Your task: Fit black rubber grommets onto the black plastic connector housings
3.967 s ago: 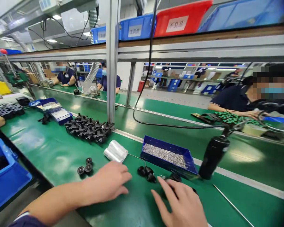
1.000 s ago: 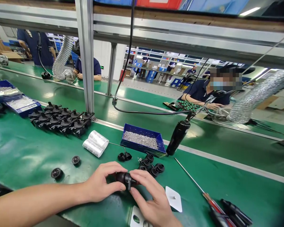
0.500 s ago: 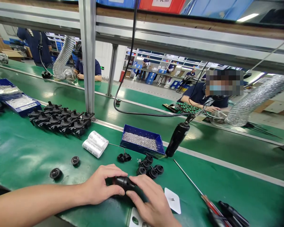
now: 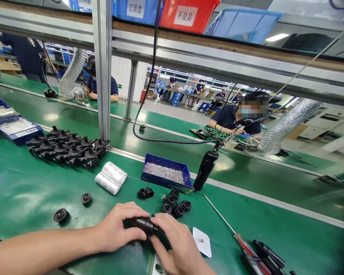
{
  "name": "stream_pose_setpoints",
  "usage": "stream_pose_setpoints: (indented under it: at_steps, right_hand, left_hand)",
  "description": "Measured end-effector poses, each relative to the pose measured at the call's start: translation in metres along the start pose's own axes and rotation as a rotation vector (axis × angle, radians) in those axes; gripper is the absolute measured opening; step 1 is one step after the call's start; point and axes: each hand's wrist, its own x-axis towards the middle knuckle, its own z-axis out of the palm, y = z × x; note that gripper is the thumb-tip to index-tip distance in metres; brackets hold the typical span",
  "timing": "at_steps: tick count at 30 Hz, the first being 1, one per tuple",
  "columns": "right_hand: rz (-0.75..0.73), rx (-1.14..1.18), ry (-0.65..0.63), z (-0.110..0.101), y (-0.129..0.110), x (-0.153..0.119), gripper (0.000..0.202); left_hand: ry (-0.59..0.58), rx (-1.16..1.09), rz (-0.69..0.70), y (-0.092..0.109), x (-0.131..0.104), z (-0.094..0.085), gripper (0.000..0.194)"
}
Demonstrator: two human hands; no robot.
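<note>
Between my two hands lies a black rounded plastic part [image 4: 145, 225] with a narrower stepped end on the right. My left hand [image 4: 114, 229] grips its left end, thumb below and fingers above. My right hand [image 4: 177, 240] holds the stepped end between thumb and fingertips, covering some of it. Just beyond my right hand stand several small black stepped caps [image 4: 176, 204], with a few tiny metal balls [image 4: 163, 196] beside them. A white card [image 4: 202, 242] lies right of my right hand. A metal plate with holes [image 4: 157, 266] is partly under that hand.
Two round black grooved parts [image 4: 62, 216] lie at left. Behind are rows of black assemblies [image 4: 60, 149], a curled label sheet [image 4: 111, 178] and a blue tray [image 4: 186, 187] of small metal balls. A black electric screwdriver [image 4: 206, 170] hangs on a cable; a long screwdriver [image 4: 220, 214] lies right.
The camera view has tilted up and shifted a little. Both hands still hold the black part, and more of its stepped right end shows between my fingers.
</note>
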Motion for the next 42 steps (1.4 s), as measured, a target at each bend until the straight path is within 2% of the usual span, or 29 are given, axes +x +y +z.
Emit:
stream_pose_setpoints:
  at_steps: [2, 5, 7, 9, 11, 13, 14, 18, 22, 28, 30, 32, 34, 36, 37, 39, 42]
  right_hand:
    - [0.045, -0.021, -0.029, 0.002, 0.001, -0.001, 0.019]
    - [0.133, 0.021, -0.085, -0.002, 0.004, -0.001, 0.036]
    - [0.174, 0.088, -0.074, -0.008, 0.007, 0.0, 0.03]
    - [0.133, 0.087, -0.035, -0.013, 0.01, 0.001, 0.034]
    - [0.005, 0.044, -0.031, -0.013, 0.012, 0.001, 0.042]
    - [-0.071, 0.038, -0.035, -0.008, 0.011, 0.0, 0.042]
    - [-0.049, 0.057, -0.03, -0.004, 0.01, -0.001, 0.037]
    - [0.177, 0.139, -0.041, 0.006, 0.004, -0.003, 0.016]
    - [0.368, 0.305, -0.071, 0.007, 0.001, -0.002, 0.024]
    - [0.786, 0.871, -0.046, 0.013, -0.002, 0.004, 0.046]
    - [0.836, 0.901, 0.021, 0.015, -0.002, 0.006, 0.05]
    - [0.795, 0.801, 0.091, 0.016, -0.001, 0.006, 0.048]
    - [0.757, 0.716, 0.108, 0.018, 0.0, 0.005, 0.046]
    - [0.766, 0.705, 0.089, 0.02, 0.002, 0.003, 0.046]
    - [0.787, 0.721, 0.07, 0.021, 0.003, 0.002, 0.046]
    - [0.827, 0.761, 0.004, 0.022, 0.005, 0.0, 0.048]
    - [0.808, 0.743, -0.098, 0.018, 0.007, 0.0, 0.047]
  left_hand:
    - [0.006, 0.009, 0.003, -0.001, 0.0, -0.001, 0.04]
    - [0.004, 0.021, -0.043, 0.0, 0.0, -0.002, 0.041]
    - [0.006, 0.02, -0.106, 0.001, -0.001, -0.002, 0.041]
    - [0.002, 0.01, -0.161, 0.001, -0.002, -0.001, 0.042]
    - [0.0, 0.005, -0.174, -0.001, -0.004, -0.001, 0.048]
    - [0.02, 0.035, -0.112, -0.005, -0.005, -0.001, 0.058]
    - [0.037, 0.063, -0.048, -0.007, -0.005, -0.001, 0.062]
    - [0.072, 0.181, 0.22, -0.016, -0.005, -0.002, 0.065]
    - [0.025, 0.253, 0.352, -0.018, -0.003, -0.002, 0.066]
    - [-0.021, 0.324, 0.499, -0.007, -0.002, 0.0, 0.062]
    - [0.0, 0.259, 0.373, -0.005, -0.004, 0.0, 0.075]
    - [0.042, 0.147, 0.138, -0.006, -0.006, 0.002, 0.087]
    - [0.038, 0.049, -0.062, -0.01, -0.007, 0.004, 0.081]
    - [0.011, 0.01, -0.113, -0.016, -0.007, 0.005, 0.073]
    - [0.006, 0.025, -0.081, -0.018, -0.007, 0.005, 0.071]
    - [0.017, 0.101, 0.071, -0.019, -0.005, 0.004, 0.071]
    - [0.024, 0.216, 0.26, -0.016, -0.003, 0.001, 0.064]
